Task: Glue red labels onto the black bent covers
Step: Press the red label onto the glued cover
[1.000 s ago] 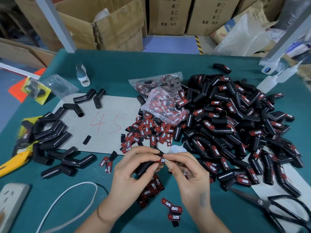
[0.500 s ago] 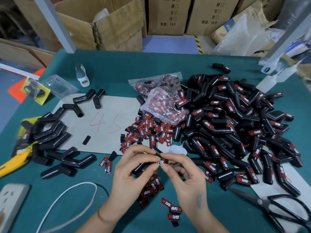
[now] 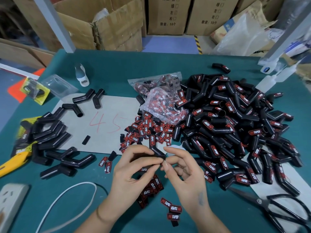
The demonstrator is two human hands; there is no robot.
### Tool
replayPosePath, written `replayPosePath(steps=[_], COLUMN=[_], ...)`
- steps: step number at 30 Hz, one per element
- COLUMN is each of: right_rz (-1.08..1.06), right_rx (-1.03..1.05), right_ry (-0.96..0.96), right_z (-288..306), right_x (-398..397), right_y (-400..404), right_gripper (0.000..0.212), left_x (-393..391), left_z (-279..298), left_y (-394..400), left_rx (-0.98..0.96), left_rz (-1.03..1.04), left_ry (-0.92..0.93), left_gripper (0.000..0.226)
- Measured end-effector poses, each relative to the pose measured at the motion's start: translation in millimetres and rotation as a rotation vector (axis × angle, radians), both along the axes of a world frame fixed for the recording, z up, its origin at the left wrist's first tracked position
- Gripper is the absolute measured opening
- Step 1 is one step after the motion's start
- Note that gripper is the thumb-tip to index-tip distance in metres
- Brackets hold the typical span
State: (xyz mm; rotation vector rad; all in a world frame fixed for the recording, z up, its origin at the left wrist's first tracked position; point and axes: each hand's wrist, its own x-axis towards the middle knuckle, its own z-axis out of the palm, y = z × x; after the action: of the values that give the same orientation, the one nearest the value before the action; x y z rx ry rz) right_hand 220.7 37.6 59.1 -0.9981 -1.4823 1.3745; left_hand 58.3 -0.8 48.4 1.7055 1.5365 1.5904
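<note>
Both hands work one cover [image 3: 157,153]: left hand [image 3: 134,172] grips it, right hand [image 3: 183,172] pinches its end; press the label flat, near the desk's [image 3: 117,68] front edge

From my feed I see a teal felt-covered worktable [image 3: 117,68] running to a blue painted floor [image 3: 168,44] that carries a yellow-and-black striped hazard line [image 3: 198,45]. Brown corrugated cardboard boxes [image 3: 165,15] printed with black characters stand along the back, one open-flapped cardboard carton [image 3: 107,29] to their left, and pale grey metal frame posts [image 3: 53,25] rise at both table corners under even indoor light
</note>
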Motion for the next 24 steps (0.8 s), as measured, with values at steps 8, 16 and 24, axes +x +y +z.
replayPosePath(steps=[8, 16, 24], right_rz=[0.012, 0.03, 0.013], right_rx=[-0.037, -0.073, -0.145], right_ry=[0.03, 0.037, 0.176], right_z=[-4.6, -10.9, -13.0], right_x=[1.9, -0.6, -2.9], right_y=[1.9, 0.2, 1.0], right_gripper=[0.034, 0.04, 0.053], left_x=[0.3, 0.8, 12.0], left_z=[-2.8, -7.0, -10.6], left_y=[-1.7, -0.5, -3.0], left_rx=[0.019, 0.007, -0.146], left_rz=[0.03, 0.043, -0.035], left_ry=[0.088, 0.046, -0.143], left_gripper=[0.015, 0.017, 0.035])
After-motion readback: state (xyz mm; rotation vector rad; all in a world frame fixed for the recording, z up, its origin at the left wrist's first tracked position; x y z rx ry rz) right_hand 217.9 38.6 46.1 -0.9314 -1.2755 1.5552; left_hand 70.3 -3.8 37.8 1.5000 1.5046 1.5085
